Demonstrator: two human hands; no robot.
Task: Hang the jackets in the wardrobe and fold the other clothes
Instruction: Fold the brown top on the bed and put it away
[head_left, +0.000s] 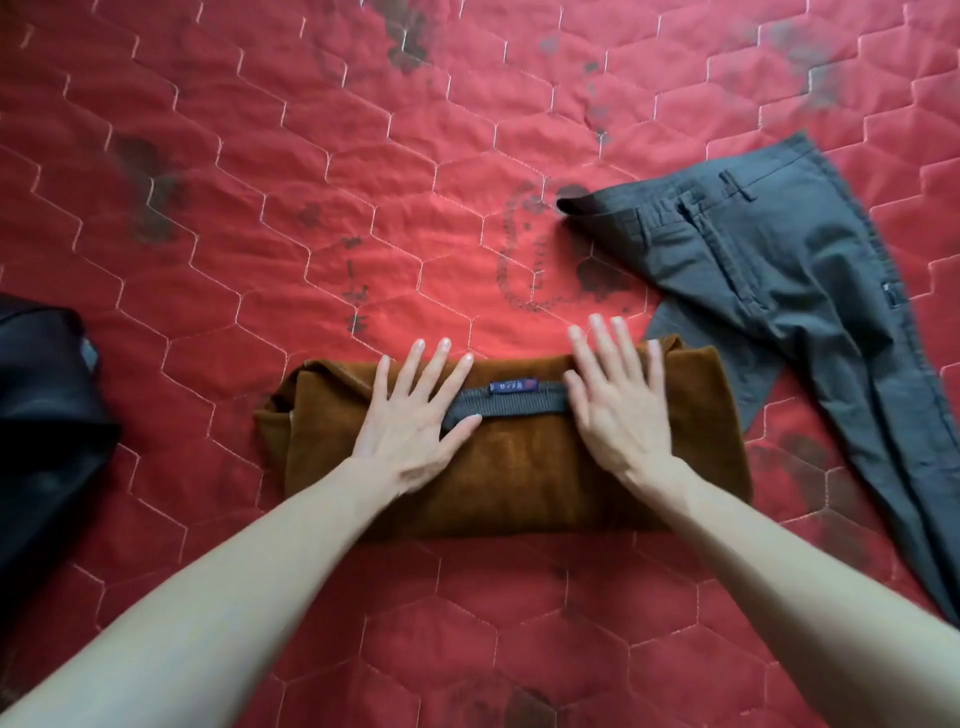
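Observation:
A brown velvety garment (519, 473) lies folded into a rectangle on the red quilted bedspread (311, 182), its dark grey collar band with a small blue label facing up. My left hand (415, 415) presses flat on the left half with fingers spread. My right hand (618, 395) presses flat on the right half, fingertips reaching past the far edge. Dark grey trousers (769, 270) lie unfolded to the right, the waistband pointing away, one corner under the brown garment's right end.
A black garment (41, 415) lies heaped at the left edge of the view. The bedspread carries dark stains across its far and right areas.

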